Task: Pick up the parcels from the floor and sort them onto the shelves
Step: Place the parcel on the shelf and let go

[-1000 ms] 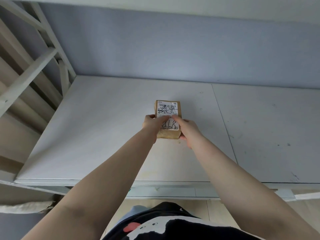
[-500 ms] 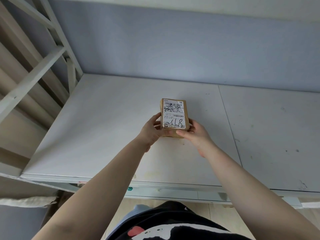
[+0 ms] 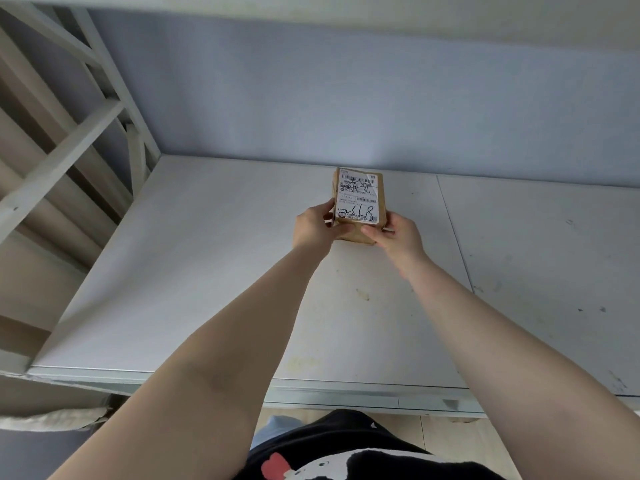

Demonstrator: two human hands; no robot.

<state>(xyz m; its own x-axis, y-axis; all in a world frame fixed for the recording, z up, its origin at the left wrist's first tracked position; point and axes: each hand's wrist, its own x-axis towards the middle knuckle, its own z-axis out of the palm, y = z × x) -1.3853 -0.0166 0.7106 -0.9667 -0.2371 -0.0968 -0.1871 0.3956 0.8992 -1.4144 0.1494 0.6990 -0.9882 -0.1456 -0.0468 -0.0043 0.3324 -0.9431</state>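
Colours: mostly white and grey-blue, one brown parcel.

Parcel point(image 3: 360, 202) was tan-brown cardboard; its label point(image 3: 358, 199) was white with black barcodes, fine print and black marker scrawl. Shelf point(image 3: 214, 271) was off-white with small dark scuffs and a few yellowish stains. Wall point(image 3: 346, 98) behind was flat pale grey-blue. Frame point(image 3: 59, 161) at left was white, beige behind it. Shirt point(image 3: 346, 452) at bottom was black with a white print and a red heart-like patch. Floor point(image 3: 450, 431) strip was light wood tone.
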